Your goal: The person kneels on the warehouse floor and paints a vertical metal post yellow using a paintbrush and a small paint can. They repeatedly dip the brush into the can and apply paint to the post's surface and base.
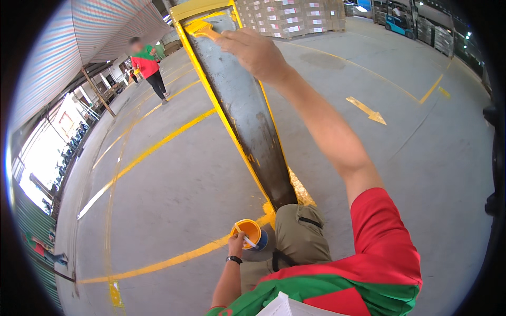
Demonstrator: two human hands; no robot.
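Note:
My right hand point(253, 52) is raised, closed around a paintbrush point(211, 32) whose bristles are covered in yellow paint. The brush is against the upper part of a grey steel column point(226, 79), whose edges and top are yellow. Lower on the column, the recessed face is bare and dark with stains. Down beside my knee, my left hand point(236, 243) is closed at the rim of a paint bucket point(262, 241), blue outside and coated yellow inside. A pale strip point(246, 238) crosses the bucket's mouth; whether it is a handle or a stick is unclear.
A person point(147, 66) in red and green walks on the floor at the far left. Stacked cartons point(295, 18) stand behind the column, and a blue forklift point(399, 25) is at the far right. Yellow lines point(168, 138) and an arrow point(367, 110) mark the floor.

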